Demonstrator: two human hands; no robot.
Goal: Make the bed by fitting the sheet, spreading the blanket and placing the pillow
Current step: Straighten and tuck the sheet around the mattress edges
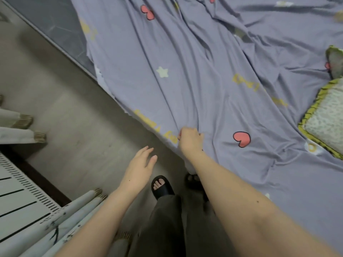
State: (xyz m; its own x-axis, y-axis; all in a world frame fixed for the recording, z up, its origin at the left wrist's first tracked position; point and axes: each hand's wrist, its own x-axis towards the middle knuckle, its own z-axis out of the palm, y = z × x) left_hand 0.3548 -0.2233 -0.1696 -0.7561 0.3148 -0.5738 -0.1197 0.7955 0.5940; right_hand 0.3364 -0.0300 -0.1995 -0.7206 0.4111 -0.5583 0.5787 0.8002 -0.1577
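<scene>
Right hand (190,139) gripping purple sheet (185,75) at bed edge, left hand (140,165) hovering open; pulling evenly toward bare mattress corner (61,32) should flatten wrinkles

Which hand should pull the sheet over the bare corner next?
Probably the right hand. It already grips the sheet at the bed's edge, so it can tug it toward the uncovered mattress. The left hand hangs open over the floor, holding nothing.
</scene>
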